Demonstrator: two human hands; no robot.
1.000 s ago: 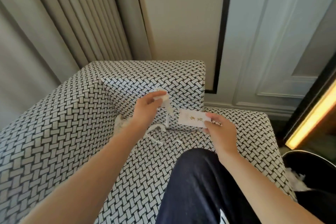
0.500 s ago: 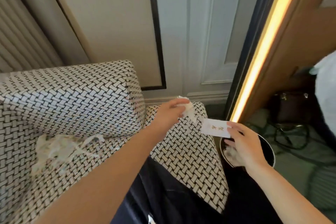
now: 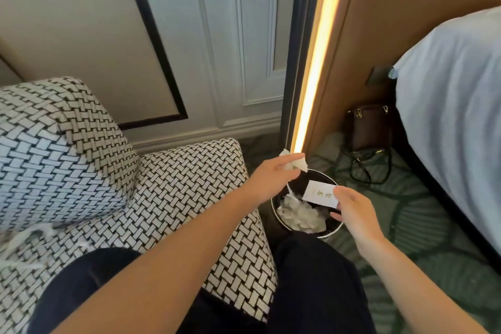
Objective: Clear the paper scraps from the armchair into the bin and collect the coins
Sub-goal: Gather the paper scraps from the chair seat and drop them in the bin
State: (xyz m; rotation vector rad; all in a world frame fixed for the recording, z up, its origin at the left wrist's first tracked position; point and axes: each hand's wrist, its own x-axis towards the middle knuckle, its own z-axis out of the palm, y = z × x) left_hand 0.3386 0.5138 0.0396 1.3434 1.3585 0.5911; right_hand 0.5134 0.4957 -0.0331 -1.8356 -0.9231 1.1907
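Observation:
A round black bin (image 3: 334,228) stands on the floor just right of the armchair (image 3: 189,192), with crumpled white paper (image 3: 301,215) inside. My left hand (image 3: 273,175) grips a wad of white paper scraps (image 3: 381,164) over the bin's far rim, a thin strip dangling into it. My right hand (image 3: 349,207) pinches a small white card with gold lettering (image 3: 321,194) above the bin. More white scraps (image 3: 29,241) lie on the seat at the far left. No coins are visible.
The chair's woven black-and-white backrest (image 3: 59,149) rises at the left. A panelled wall and a lit vertical strip (image 3: 314,62) stand behind the bin. A brown handbag (image 3: 370,127) with cables sits on the green carpet; a white-sheeted bed (image 3: 455,106) fills the right.
The view has swung right from the armchair seat to the bin. Both hands travelled with it, the left carrying the scraps and the right the card, and now hover over the bin.

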